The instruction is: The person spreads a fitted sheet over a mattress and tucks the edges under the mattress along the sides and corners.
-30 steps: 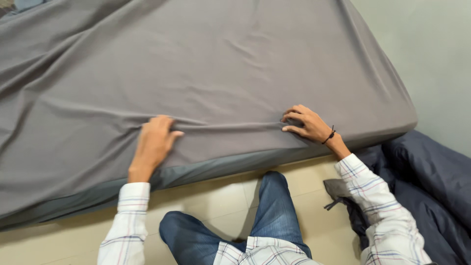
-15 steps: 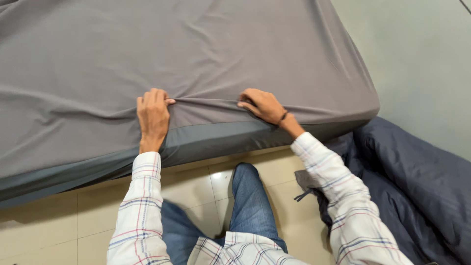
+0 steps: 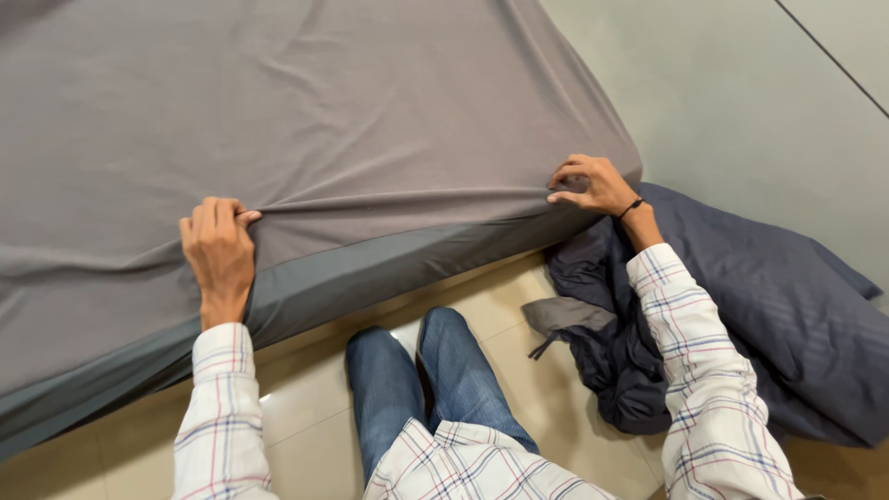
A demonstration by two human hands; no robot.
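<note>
A grey fitted sheet (image 3: 352, 111) covers a low mattress that fills the upper left of the view. My left hand (image 3: 219, 250) pinches a fold of the sheet at the near edge of the mattress. My right hand (image 3: 593, 183), with a dark band at the wrist, grips the sheet at the mattress's right corner. A tight crease runs across the sheet between the two hands. Below it the darker grey side (image 3: 370, 268) of the mattress shows.
A dark blue duvet (image 3: 759, 306) lies bunched on the floor at the right, beside the mattress corner. My jeans-clad legs (image 3: 426, 389) rest on the beige tiled floor (image 3: 306, 417). A pale wall (image 3: 741, 102) rises at the upper right.
My hands have spread apart along the sheet's edge: the right one slid out to the mattress corner, the left one moved leftward. The view has swung to the right.
</note>
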